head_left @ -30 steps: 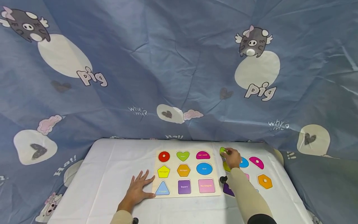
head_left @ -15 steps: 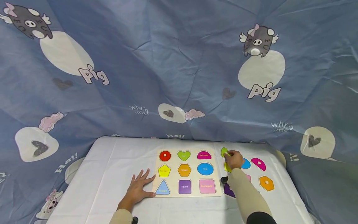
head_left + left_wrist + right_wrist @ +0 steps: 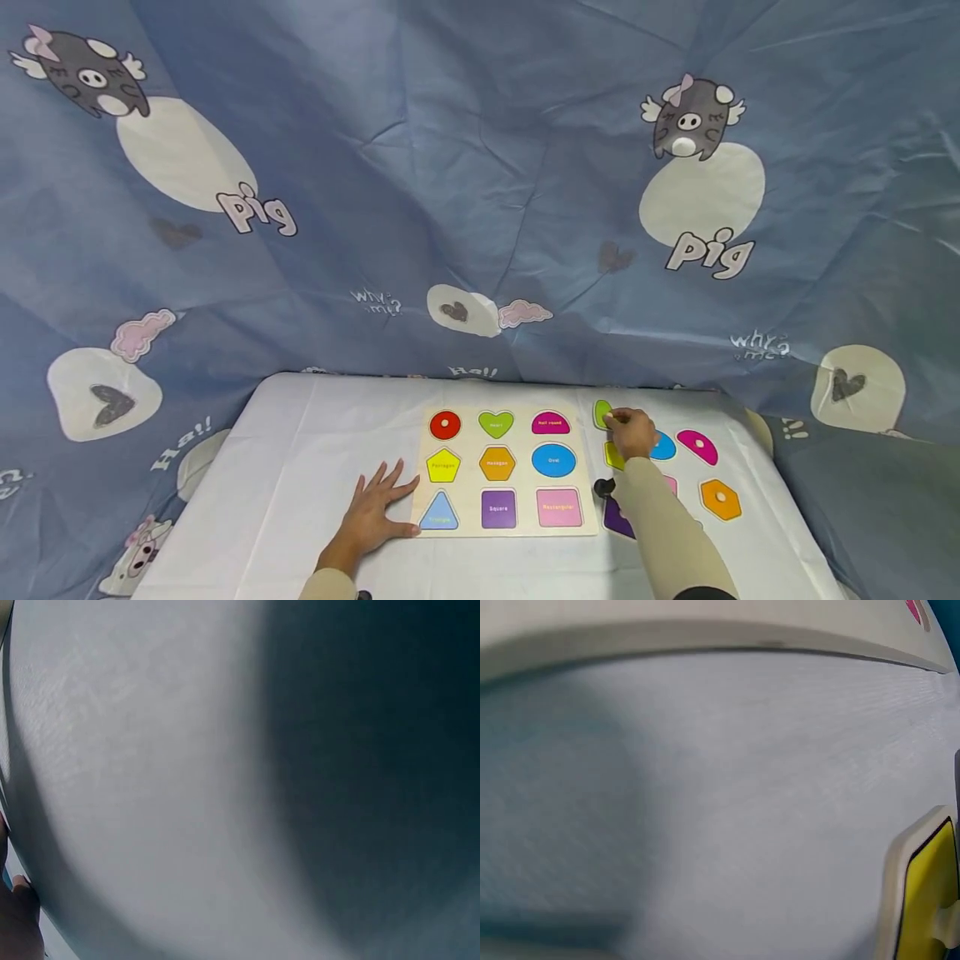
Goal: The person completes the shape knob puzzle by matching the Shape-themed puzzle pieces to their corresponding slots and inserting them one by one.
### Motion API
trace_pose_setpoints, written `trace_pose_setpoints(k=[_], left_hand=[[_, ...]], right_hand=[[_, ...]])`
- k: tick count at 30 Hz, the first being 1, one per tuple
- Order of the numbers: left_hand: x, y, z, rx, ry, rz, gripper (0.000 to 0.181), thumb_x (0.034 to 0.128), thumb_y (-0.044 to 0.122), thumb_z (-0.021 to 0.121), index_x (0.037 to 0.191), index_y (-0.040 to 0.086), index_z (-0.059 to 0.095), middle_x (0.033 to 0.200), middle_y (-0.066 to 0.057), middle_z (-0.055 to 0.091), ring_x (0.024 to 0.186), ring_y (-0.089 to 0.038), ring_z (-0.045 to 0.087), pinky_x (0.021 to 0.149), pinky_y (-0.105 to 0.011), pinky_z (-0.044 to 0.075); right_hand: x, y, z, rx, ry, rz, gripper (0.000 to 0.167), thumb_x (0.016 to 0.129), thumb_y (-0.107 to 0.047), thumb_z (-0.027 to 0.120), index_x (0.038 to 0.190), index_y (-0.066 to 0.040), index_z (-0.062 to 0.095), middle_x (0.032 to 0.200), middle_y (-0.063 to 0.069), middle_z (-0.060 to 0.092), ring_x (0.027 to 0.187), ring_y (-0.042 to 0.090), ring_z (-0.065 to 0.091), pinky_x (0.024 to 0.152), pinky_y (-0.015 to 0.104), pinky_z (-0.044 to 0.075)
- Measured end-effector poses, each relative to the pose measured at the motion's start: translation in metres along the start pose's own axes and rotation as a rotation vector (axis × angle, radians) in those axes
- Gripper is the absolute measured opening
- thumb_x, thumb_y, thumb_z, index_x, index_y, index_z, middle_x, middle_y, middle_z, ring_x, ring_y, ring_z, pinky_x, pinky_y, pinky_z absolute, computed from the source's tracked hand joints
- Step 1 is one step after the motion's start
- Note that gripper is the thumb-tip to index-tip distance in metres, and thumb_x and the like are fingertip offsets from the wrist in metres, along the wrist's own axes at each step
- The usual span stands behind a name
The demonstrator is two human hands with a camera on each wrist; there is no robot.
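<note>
Board (image 3: 470,500) of coloured shapes lies on a white table (image 3: 292,492), with the left hand (image 3: 369,512) spread wide beside it, fingers gripping nothing and thumb at its near left corner, probably to steady it. Beyond its right edge, among loose pieces (image 3: 724,507), the right hand (image 3: 634,433) pinches the green piece (image 3: 602,410) in nearly closed fingers, apparently by its knob (image 3: 608,416), the natural handhold.

The puzzle board (image 3: 469,463) looks like smooth wood, the backdrop (image 3: 465,183) creased, faintly glossy cloth.
</note>
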State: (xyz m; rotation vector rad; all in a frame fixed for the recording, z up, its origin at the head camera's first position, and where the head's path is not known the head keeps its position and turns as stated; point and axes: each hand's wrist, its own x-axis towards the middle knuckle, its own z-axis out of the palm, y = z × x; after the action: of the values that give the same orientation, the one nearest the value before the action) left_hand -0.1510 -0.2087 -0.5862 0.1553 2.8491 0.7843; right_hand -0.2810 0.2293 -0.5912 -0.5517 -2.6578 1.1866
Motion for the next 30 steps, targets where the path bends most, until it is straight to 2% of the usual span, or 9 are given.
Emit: trace_pose_setpoints(k=[7,14,22,30], left_hand=[[-0.001,0.002,0.003,-0.015,0.013,0.017,0.083,0.0566,0.041,0.088,0.132,0.02,0.06,0.153,-0.011,0.035,0.143,-0.041,0.02,0.114,-0.064,0.003],[0.0,0.0,0.002,0.01,0.01,0.035,0.085,0.0567,0.046,0.086,0.133,0.021,0.059,0.153,-0.011,0.034,0.143,-0.041,0.02,0.114,-0.064,0.005],[-0.001,-0.005,0.004,0.032,0.004,0.034,0.085,0.0575,0.048,0.086,0.134,0.021,0.059,0.153,-0.011,0.034,0.143,-0.041,0.02,0.114,-0.065,0.006],[-0.001,-0.004,0.004,0.007,0.012,0.035,0.086,0.0566,0.047,0.086,0.133,0.02,0.059,0.153,-0.012,0.034,0.143,-0.041,0.02,0.114,-0.064,0.005]], right_hand=[[-0.005,-0.002,-0.001,0.007,-0.03,0.005,0.022,0.089,-0.017,0.069,0.102,0.001,0.071,0.106,0.02,0.064,0.102,0.037,0.056,0.096,0.056,0.028],[-0.011,-0.022,-0.003,0.07,-0.052,-0.01,0.023,0.089,-0.014,0.069,0.104,0.003,0.071,0.109,0.021,0.062,0.103,0.036,0.055,0.101,0.055,0.03],[-0.019,-0.029,0.008,0.05,-0.084,-0.122,0.018,0.086,-0.011,0.071,0.098,0.002,0.073,0.102,0.019,0.066,0.1,0.035,0.06,0.098,0.054,0.033],[-0.029,-0.038,0.021,0.034,-0.094,-0.206,0.015,0.086,-0.009,0.071,0.096,0.002,0.074,0.096,0.016,0.067,0.096,0.035,0.061,0.098,0.056,0.032]])
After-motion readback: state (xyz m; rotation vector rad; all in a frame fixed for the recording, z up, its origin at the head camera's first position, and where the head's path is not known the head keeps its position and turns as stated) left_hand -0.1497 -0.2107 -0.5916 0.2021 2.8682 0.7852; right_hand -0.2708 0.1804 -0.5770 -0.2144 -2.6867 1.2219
